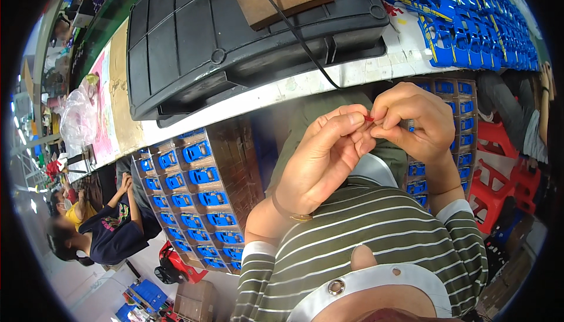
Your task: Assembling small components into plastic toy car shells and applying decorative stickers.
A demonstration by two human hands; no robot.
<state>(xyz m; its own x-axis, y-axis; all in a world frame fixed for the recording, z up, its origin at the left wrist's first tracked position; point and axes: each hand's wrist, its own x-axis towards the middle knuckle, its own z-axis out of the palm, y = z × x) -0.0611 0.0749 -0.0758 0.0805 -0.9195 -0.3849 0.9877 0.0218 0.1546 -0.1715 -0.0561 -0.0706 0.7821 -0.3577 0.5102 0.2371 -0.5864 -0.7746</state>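
Both hands met at chest height: the left hand (pixel 320 157) and right hand (pixel 411 123) pinched a tiny red piece (pixel 369 119) between fingertips (barely visible). A loosened grip likely dropped it toward the blue toy cars (pixel 200 175) below the table (pixel 376 66).

Even, bright overhead light, no hard shadows. Mild glare on the white surface (pixel 376 69) edge and black tray (pixel 235 40). Strong fisheye bend toward the rim, black vignette at corners. Centre sharp; far left periphery soft, slightly washed out.
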